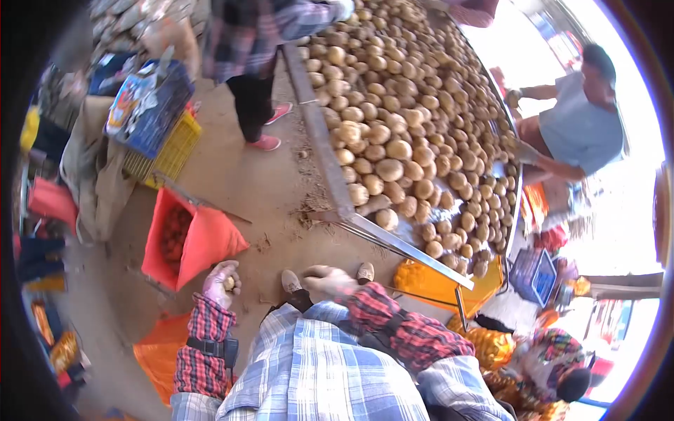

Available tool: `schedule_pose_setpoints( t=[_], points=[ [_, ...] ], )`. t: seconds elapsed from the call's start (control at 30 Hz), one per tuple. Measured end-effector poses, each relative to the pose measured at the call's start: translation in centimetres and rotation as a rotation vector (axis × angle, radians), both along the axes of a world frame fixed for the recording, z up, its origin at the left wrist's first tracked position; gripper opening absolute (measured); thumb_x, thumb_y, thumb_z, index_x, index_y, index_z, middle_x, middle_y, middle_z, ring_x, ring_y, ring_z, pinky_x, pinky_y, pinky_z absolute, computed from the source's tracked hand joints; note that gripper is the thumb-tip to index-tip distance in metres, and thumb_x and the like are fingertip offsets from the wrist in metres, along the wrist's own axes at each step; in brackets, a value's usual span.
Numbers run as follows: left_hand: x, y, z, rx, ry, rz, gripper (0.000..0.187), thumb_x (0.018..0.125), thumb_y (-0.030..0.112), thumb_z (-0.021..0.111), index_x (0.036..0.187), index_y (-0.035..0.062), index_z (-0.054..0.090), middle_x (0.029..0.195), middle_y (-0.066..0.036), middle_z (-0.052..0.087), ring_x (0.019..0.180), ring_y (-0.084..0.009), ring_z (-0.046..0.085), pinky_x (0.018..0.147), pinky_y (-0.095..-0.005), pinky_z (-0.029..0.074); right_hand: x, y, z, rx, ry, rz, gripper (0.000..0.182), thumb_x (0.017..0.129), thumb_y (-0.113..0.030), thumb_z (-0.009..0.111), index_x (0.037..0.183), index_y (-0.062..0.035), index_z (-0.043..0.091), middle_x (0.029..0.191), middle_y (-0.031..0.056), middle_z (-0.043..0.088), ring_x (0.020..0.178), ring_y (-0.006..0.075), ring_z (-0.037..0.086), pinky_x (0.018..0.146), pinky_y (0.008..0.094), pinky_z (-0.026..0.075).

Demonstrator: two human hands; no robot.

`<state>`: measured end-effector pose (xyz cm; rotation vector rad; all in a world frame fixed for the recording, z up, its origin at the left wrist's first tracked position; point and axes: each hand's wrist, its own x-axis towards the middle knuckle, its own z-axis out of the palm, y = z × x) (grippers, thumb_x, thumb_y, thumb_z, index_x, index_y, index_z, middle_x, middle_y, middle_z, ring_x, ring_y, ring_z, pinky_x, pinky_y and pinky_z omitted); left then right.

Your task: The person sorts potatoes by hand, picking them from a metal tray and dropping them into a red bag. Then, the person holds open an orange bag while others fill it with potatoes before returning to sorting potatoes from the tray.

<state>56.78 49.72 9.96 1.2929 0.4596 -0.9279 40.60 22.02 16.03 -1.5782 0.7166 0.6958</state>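
Note:
My left hand (220, 285), in a pale glove, is closed around a small potato (229, 283). It is just below a red-orange sack (217, 235) that hangs with its mouth spread and has round produce inside. My right hand (330, 281) is in front of my body above my shoes, smeared by motion. I cannot make out its fingers or anything in them. Ahead of me, a large heap of potatoes (397, 151) lies on a sloping table with a metal rim (319, 140).
A person in a plaid shirt (242, 42) stands at the table's left, another in a grey-blue shirt (586, 126) at its right. Blue and yellow crates (163, 151) are stacked at left. A yellow-orange sack (435, 284) hangs under the table's near end; a blue crate (533, 277) stands beyond.

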Motion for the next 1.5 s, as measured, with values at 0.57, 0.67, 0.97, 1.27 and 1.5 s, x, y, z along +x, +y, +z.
schedule_pose_setpoints(
  t=[0.57,0.67,0.97,1.27,1.5],
  points=[
    [-20.9,-50.2,7.8,0.438,-1.148,-1.72,0.041,0.094,0.029,0.062,0.129,0.0101,0.055,0.127,-0.021,0.06,0.113,-0.0387,0.062,0.096,-0.0468,0.052,-31.1,-19.8,-6.7,-0.615,-0.304,-0.952,0.022,0.091,0.001,0.064,0.11,-0.0064,0.073,0.101,0.0056,0.071,0.094,0.0133,0.065,0.088,0.0273,0.05],
    [-23.0,-54.9,6.7,0.664,-1.016,-1.763,0.064,0.09,0.038,0.069,0.14,0.0074,0.045,0.14,-0.028,0.048,0.123,-0.0411,0.058,0.102,-0.0467,0.05,-34.5,-23.5,-4.7,-0.752,-0.389,-0.975,0.023,0.091,0.003,0.064,0.109,-0.0069,0.073,0.097,0.0042,0.07,0.091,0.0134,0.064,0.087,0.0275,0.05],
    [-29.3,-59.3,6.2,0.848,-0.863,-1.735,0.077,0.077,0.038,0.084,0.136,0.0075,0.045,0.145,-0.023,0.042,0.123,-0.0385,0.059,0.101,-0.0465,0.052,-34.7,-32.4,-2.5,-1.028,-0.213,-0.528,0.045,0.077,-0.014,0.071,0.121,-0.0099,0.062,0.12,0.015,0.062,0.113,0.0365,0.059,0.098,0.0457,0.049],
    [-28.8,-60.1,5.4,0.801,-0.827,-1.861,0.068,0.078,0.025,0.082,0.133,0.007,0.045,0.142,-0.022,0.043,0.124,-0.0402,0.058,0.098,-0.0463,0.053,-36.9,-33.2,-3.7,-0.965,-0.244,-0.735,0.05,0.08,-0.011,0.074,0.126,-0.0138,0.055,0.126,0.0155,0.055,0.117,0.0375,0.055,0.101,0.0446,0.047],
    [-24.5,-57.5,1.8,-0.007,-0.375,-1.297,0.063,0.08,-0.003,0.071,0.137,0.0079,0.048,0.123,-0.011,0.062,0.105,-0.023,0.066,0.084,-0.0354,0.059,-34.5,-35.4,-6.6,-0.884,-0.18,-0.787,0.046,0.078,-0.011,0.075,0.122,-0.0128,0.059,0.123,0.0152,0.056,0.113,0.0346,0.059,0.098,0.0414,0.049]
  ],
)
